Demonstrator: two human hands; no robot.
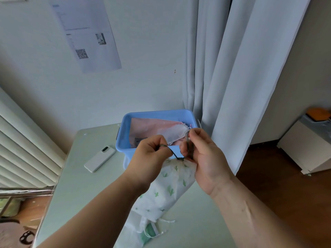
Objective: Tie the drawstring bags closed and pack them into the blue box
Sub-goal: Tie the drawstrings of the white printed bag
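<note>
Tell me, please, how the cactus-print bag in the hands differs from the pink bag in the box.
The cactus-print bag is white with green cacti; the pink bag shows no print. The left hand and right hand pinch the cactus-print bag's dark cord in front of the blue box; the pink bag lies inside it, untouched. Both are soft fabric.

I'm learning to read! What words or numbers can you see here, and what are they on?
Nothing here can be read.
The paper sheet on the wall: printed lines and a QR code, too blurred to read.
The cactus-print drawstring bag: pictures only, no words.
</note>
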